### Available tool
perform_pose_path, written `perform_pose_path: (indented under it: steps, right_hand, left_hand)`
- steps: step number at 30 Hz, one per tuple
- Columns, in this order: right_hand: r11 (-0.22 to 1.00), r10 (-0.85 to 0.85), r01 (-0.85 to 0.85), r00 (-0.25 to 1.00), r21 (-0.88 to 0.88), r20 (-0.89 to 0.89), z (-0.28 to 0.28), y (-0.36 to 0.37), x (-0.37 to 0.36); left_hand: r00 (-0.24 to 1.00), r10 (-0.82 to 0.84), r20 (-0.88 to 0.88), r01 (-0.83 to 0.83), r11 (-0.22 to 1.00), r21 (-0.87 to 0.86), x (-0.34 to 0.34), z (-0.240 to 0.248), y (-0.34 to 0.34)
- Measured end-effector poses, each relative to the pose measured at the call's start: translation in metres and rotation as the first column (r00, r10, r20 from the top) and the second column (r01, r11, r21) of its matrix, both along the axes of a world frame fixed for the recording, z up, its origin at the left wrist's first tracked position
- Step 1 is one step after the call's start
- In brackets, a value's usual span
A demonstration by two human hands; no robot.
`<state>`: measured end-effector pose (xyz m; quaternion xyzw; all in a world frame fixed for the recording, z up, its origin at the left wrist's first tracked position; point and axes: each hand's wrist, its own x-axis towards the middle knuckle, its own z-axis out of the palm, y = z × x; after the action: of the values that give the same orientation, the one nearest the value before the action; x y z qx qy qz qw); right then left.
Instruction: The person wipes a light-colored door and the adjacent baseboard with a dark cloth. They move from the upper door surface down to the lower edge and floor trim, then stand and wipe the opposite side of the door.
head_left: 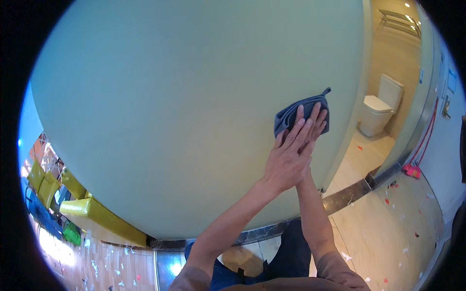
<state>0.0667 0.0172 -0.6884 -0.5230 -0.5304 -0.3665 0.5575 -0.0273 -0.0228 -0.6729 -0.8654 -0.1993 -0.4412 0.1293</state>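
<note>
A pale wall (160, 121) is left open leftward; the grey-blue cloth (285, 120) is pressed on it near its right edge by the right hand (316, 127), overlaid by the left hand (289, 159), both with fingers extended; a doorframe sticker (421, 76) is too small to be read.

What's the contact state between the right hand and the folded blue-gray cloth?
Touching. The head view shows the right hand with its fingers laid across the front of the folded blue-gray cloth.
</note>
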Motion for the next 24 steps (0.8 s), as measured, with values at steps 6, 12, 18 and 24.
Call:
perform_pose_path:
  steps: [6, 12, 18, 24]
  right_hand:
    - [0.992, -0.016, -0.003, 0.988, 0.124, 0.152, 0.042, 0.007, -0.072]
    - [0.958, 0.267, -0.285, 0.888, -0.008, 0.375, 0.018, -0.004, -0.157]
    - [0.958, 0.281, -0.276, 0.862, -0.074, 0.421, -0.064, -0.002, -0.133]
    - [0.967, 0.013, 0.080, 0.933, -0.243, 0.359, -0.106, 0.002, -0.106]
  left_hand:
    - [0.956, 0.164, 0.242, -0.194, 0.975, 0.109, -0.057, 0.019, 0.010]
    - [0.806, 0.302, 0.510, -0.388, 0.919, 0.068, -0.125, -0.028, -0.001]
    - [0.834, 0.337, 0.437, -0.387, 0.922, 0.027, -0.102, -0.097, -0.005]
    - [0.926, 0.289, 0.243, -0.291, 0.956, -0.026, -0.084, -0.108, -0.007]
